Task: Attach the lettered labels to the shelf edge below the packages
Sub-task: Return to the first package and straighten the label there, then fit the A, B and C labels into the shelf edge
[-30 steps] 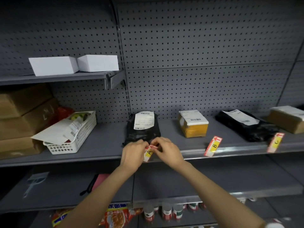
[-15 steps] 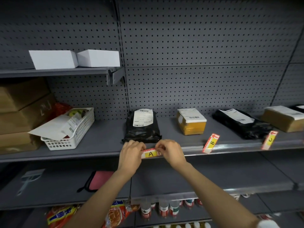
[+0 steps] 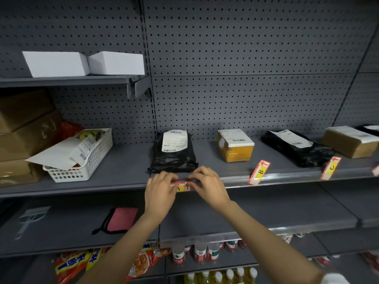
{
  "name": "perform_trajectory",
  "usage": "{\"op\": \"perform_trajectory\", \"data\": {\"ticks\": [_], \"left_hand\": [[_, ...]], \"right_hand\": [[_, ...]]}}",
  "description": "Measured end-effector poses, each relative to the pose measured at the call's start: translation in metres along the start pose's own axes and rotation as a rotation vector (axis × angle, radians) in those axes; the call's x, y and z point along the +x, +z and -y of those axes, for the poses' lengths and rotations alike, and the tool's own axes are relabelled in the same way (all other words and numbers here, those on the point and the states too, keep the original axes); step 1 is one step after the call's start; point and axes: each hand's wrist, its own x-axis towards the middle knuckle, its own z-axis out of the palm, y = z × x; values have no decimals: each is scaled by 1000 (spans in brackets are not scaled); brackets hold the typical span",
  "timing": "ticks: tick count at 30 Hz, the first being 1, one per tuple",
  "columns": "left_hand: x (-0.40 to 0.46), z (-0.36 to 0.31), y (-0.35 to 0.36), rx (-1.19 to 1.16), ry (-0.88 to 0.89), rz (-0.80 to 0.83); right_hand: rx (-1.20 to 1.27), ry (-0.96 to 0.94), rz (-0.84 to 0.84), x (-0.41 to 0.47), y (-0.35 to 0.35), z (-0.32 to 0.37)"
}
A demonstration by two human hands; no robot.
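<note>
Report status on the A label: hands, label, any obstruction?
Left hand and right hand both pressing label A flat against the shelf edge, below the black package. Labels B and C hang tilted. Nothing obstructing.

Shelf deck point(image 3: 123, 171) — grey painted metal, matt; back panel point(image 3: 246, 48) same finish, perforated. Shelf edge point(image 3: 287, 177) carries a clear glossy plastic strip. Black package point(image 3: 174, 160) — crinkled glossy plastic film with a matt white paper slip. Yellow box point(image 3: 235, 150) wrapped in shiny tape. Basket point(image 3: 88, 160) is white moulded plastic lattice. Cartons point(image 3: 26, 130) — brown matt cardboard. Labels B point(image 3: 259, 172) and C point(image 3: 331, 168) look like smooth printed paper.
</note>
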Motion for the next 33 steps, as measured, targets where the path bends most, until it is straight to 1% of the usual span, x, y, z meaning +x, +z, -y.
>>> {"op": "perform_trajectory", "data": {"ticks": [3,7,13,16,18,20,27,33], "left_hand": [[15,-27,5,-107,4,8],[24,-65,24,-205,56,53],[26,-121,65,-286,78,99],[28,-149,84,-298,59,93],[27,-164,94,-297,44,81],[27,-175,103,-284,29,67],[24,-192,118,-217,-64,-14],[12,-191,114,-207,-140,-33]], "right_hand": [[-50,56,-51,-2,-18,-8],[-152,96,-101,-9,-52,-34],[-254,237,-129,-23,-98,-93],[-291,265,-96,-33,-111,-124],[-260,245,-43,-37,-118,-142],[-169,216,-7,-37,-124,-155],[41,204,7,-32,-135,-185],[218,190,25,-38,-124,-188]]}}
